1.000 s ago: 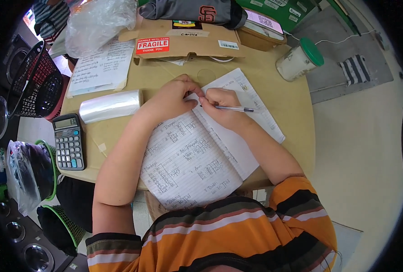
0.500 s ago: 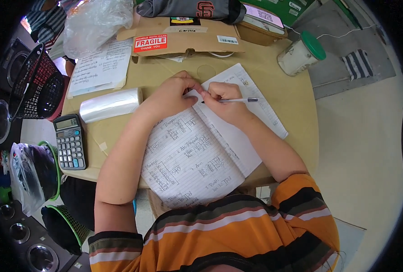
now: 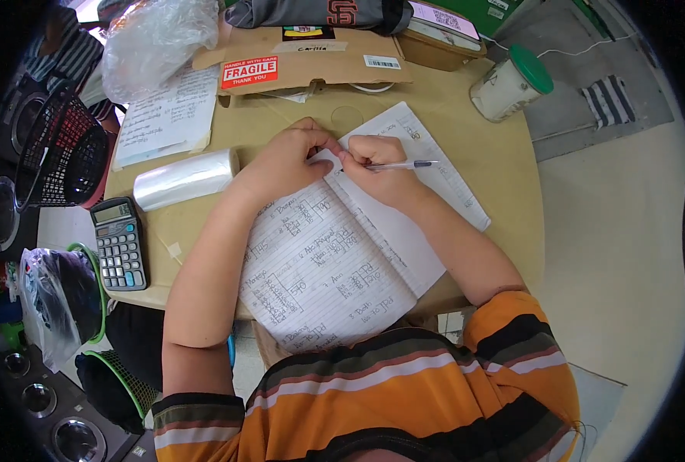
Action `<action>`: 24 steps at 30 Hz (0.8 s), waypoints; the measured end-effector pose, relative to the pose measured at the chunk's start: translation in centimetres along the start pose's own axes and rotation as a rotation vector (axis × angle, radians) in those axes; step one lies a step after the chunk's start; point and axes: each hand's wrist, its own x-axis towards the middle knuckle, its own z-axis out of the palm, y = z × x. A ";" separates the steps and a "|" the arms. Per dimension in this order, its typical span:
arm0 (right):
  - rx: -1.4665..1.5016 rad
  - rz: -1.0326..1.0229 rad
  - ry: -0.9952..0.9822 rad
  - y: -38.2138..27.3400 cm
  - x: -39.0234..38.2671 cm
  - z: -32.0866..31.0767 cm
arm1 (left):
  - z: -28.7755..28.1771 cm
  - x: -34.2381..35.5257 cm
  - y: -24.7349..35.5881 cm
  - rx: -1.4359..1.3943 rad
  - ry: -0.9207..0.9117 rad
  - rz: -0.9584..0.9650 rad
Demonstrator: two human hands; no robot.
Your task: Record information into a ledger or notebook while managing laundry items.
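An open lined notebook (image 3: 323, 262) with handwriting lies at a slant on the table, its near corner reaching my striped shirt. My right hand (image 3: 379, 171) is closed around a clear pen (image 3: 408, 165) with a dark end; the tip is at the upper part of the right-hand page, mostly hidden by my fingers. At the notebook's top edge rests my left hand (image 3: 292, 158), thumb and forefinger apart, holding nothing. Its forefinger touches or nearly touches my right thumb. Under my left wrist side lies a roll of clear plastic (image 3: 185, 179).
A calculator (image 3: 121, 245) sits at the table's left edge. Along the back are written sheets (image 3: 169, 115), a cardboard box (image 3: 312, 65) and a plastic bag (image 3: 154, 50). A green-lidded jar (image 3: 504, 88) stands at back right. Baskets (image 3: 61, 154) and washing machines flank the left.
My right hand and pen have shifted very slightly left and up along the page. My left hand stays at the notebook's edge. The view has tilted a little.
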 end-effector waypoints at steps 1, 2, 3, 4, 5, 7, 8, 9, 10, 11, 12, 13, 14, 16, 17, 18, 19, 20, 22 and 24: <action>-0.011 -0.012 -0.010 0.1 0.0 -0.1 | 0.0 0.0 0.0 0.002 -0.006 -0.013; -0.023 -0.024 -0.019 0.2 0.0 -0.2 | 0.0 0.0 0.1 0.004 -0.008 -0.013; -0.021 -0.025 -0.018 0.1 0.0 -0.1 | 0.0 0.0 0.1 0.000 -0.006 -0.007; -0.009 0.005 -0.009 0.1 -0.1 -0.1 | 0.0 0.0 0.1 -0.004 -0.003 -0.001; 0.004 0.035 0.000 0.1 -0.1 -0.1 | 0.1 0.0 0.0 -0.002 -0.004 -0.001; -0.009 0.019 0.010 -0.1 0.0 0.1 | 0.3 0.0 -0.3 0.008 0.029 0.046; -0.024 0.002 0.020 -0.2 0.1 0.1 | 0.3 0.0 -0.4 0.009 0.028 0.044; -0.023 0.004 0.022 0.0 0.1 0.1 | 0.3 0.0 -0.5 0.014 0.025 0.047; -0.028 -0.009 0.012 0.1 0.1 0.1 | 0.2 0.0 -0.5 0.019 0.022 0.049; -0.032 -0.022 0.001 0.2 0.1 0.1 | 0.3 0.0 -0.5 0.019 0.019 0.049; -0.032 -0.022 0.005 0.1 0.1 0.0 | 0.2 0.0 -0.4 0.014 0.018 0.044; -0.038 -0.030 -0.011 0.1 0.1 -0.1 | 0.1 0.0 -0.3 0.009 0.017 0.039; -0.045 -0.038 -0.027 0.1 0.1 -0.2 | 0.2 0.0 -0.3 0.011 0.015 0.040; -0.021 -0.041 0.004 0.2 -0.1 0.0 | 0.3 0.1 -0.4 -0.010 0.012 0.032; 0.002 -0.042 0.032 0.2 -0.2 0.0 | 0.3 0.1 -0.6 -0.008 0.011 0.033; 0.003 -0.042 0.032 0.2 -0.2 0.0 | 0.3 0.1 -0.6 0.012 0.020 0.061; 0.001 -0.026 0.039 0.2 -0.2 0.1 | 0.4 0.0 -0.7 0.032 0.028 0.090; 0.000 -0.010 0.045 0.1 -0.3 0.1 | 0.4 0.0 -0.7 0.032 0.028 0.089; -0.016 -0.004 0.043 0.2 -0.2 0.1 | 0.1 0.0 -0.2 0.001 0.006 0.021; -0.034 0.000 0.041 0.2 -0.2 0.0 | 0.1 0.0 -0.1 0.008 -0.002 0.018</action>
